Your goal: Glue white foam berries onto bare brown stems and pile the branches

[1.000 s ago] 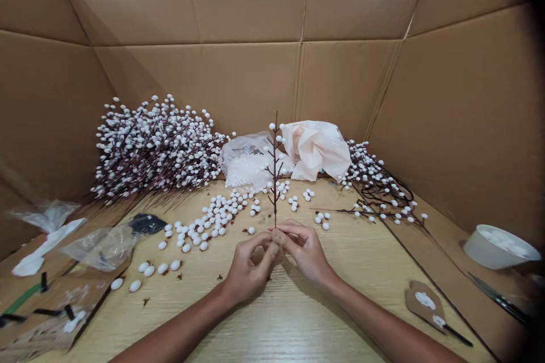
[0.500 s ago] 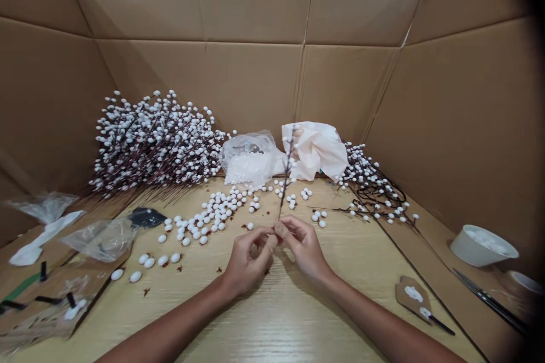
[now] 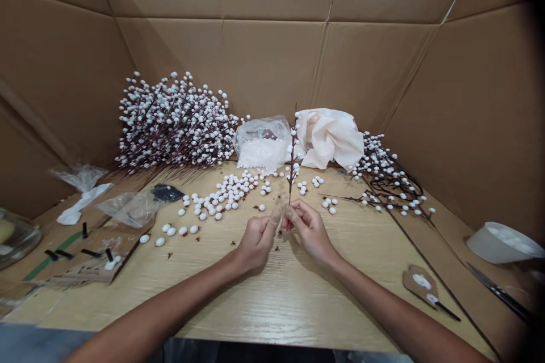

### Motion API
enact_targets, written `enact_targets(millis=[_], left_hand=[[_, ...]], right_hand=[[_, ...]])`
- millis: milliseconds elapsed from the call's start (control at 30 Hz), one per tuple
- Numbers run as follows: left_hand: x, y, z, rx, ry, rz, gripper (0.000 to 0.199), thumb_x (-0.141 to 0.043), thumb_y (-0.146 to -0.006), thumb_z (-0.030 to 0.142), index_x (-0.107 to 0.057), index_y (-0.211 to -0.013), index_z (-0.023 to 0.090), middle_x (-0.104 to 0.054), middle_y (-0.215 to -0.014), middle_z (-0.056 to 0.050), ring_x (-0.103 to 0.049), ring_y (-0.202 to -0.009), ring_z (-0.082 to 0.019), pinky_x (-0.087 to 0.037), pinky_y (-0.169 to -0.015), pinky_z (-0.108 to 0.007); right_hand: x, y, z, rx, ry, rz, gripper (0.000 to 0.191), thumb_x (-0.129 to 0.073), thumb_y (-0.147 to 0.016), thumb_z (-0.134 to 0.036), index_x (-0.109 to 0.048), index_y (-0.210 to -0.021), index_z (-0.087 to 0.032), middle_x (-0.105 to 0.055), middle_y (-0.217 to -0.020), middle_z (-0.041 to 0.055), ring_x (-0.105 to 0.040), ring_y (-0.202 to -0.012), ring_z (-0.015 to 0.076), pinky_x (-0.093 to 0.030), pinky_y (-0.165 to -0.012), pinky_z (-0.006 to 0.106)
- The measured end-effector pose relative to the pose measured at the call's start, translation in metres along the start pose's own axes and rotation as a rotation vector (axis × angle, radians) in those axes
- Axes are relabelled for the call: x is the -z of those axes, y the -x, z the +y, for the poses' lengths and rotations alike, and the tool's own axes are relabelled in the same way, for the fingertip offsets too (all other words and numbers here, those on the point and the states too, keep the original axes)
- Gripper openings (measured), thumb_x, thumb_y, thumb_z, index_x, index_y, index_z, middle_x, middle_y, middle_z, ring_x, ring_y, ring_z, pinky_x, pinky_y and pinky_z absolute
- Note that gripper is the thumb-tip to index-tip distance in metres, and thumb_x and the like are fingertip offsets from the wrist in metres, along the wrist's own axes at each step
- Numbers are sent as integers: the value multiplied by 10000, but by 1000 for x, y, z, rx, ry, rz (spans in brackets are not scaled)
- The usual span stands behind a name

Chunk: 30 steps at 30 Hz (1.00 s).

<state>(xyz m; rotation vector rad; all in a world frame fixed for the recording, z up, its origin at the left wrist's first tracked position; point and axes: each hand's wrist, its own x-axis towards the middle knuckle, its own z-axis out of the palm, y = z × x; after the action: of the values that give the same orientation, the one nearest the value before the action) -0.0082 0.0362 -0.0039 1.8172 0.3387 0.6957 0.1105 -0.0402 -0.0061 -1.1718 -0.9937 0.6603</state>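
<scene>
My right hand [image 3: 308, 231] pinches the lower end of a dark brown artificial berry branch [image 3: 292, 173], which stands upright above the fingertips and bears a few small white berries. Close beside it, my left hand [image 3: 258, 241] is closed, thumb pressed against the curled fingers; whatever lies in that pinch is too small to make out. Beyond both hands, loose white berries [image 3: 230, 193] are scattered over the wooden table [image 3: 272, 300], among tiny brown star-shaped bits [image 3: 233, 243].
A big pile of berry branches [image 3: 179, 125] lies back left, a smaller pile [image 3: 378, 164] back right. Between them sit a clear plastic bag [image 3: 261, 147] and crumpled pale wrapping [image 3: 330, 136]. Rightward are a white bowl [image 3: 489, 245], scissors [image 3: 500, 292] and a cardboard piece [image 3: 415, 281]. Cardboard walls [image 3: 272, 57] enclose the table.
The camera view has tipped down and shifted left. My left hand has drawn slightly apart from the right and its fingers have curled tighter. The branch now stands straighter in my right hand.
</scene>
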Motion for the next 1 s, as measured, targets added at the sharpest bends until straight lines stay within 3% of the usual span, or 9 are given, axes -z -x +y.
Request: enact_targets(millis=[233,367,433,467,533,600,667,800,1000], left_hand=[[-1,-2,-9,103,178,35,533,-444,-838,602,-322,-523,190,-230,-447,74,-183,-392,-51,-133,-377,-209],[3,-11,-5,172,315,10,549,-393,-831,653,-294,-534,202,-172,-438,89,-142,-364,-52,-139,-352,-195],[7,-16,4,253,544,-78,552,-361,-836,664,-373,-559,186,-268,-453,68,-261,-375,-64,-278,-382,-196],[9,-18,10,295,699,-140,571,-329,-840,672,-466,-610,167,-392,-501,30,-399,-441,-86,-392,-468,-220],[13,-21,19,379,957,-263,695,-252,-839,699,-622,-855,110,-624,-810,-103,-601,-779,-176,-483,-758,-300],[17,-22,25,443,1125,-355,831,-206,-827,722,-586,-1140,53,-575,-1207,-186,-534,-1122,-253,-405,-963,-345],[19,-23,25,475,1245,-420,884,-203,-826,720,-470,-1299,22,-421,-1405,-190,-390,-1294,-283,-322,-1051,-368],[20,-22,22,480,1350,-482,859,-222,-854,669,-368,-1372,-1,-290,-1492,-176,-195,-1402,-288,-225,-1112,-394],[20,-22,19,498,1358,-488,828,-262,-854,635,-343,-1385,5,-263,-1504,-167,-170,-1414,-270,-227,-1114,-397]], right_hand=[[1,1,-1,-18,29,-17,264,-544,-847,-435,-544,-758,-187,-568,-613,-16,-507,-545,102,-404,-547,228],[1,0,-2,-37,33,-7,258,-546,-842,-427,-538,-751,-186,-577,-612,-13,-504,-538,103,-397,-539,230],[2,0,-1,-26,35,8,241,-538,-846,-402,-537,-740,-185,-570,-615,-12,-504,-546,106,-396,-537,228],[2,0,-1,-11,36,27,222,-533,-847,-378,-537,-736,-185,-564,-617,-12,-507,-558,109,-398,-539,226],[4,-1,0,28,28,82,145,-520,-835,-297,-538,-743,-187,-562,-641,-12,-520,-604,116,-405,-560,221],[5,-2,0,57,7,137,59,-501,-802,-216,-541,-767,-189,-576,-682,-13,-531,-653,121,-412,-590,216],[5,-2,0,64,-12,167,60,-486,-771,-176,-544,-783,-191,-590,-716,-12,-536,-687,124,-414,-612,214],[3,-2,-1,40,-26,186,87,-476,-750,-165,-552,-785,-190,-604,-744,-4,-548,-736,133,-418,-630,213],[3,-2,1,11,-16,168,84,-503,-734,-186,-571,-783,-188,-608,-746,-7,-542,-703,131,-426,-622,219]])
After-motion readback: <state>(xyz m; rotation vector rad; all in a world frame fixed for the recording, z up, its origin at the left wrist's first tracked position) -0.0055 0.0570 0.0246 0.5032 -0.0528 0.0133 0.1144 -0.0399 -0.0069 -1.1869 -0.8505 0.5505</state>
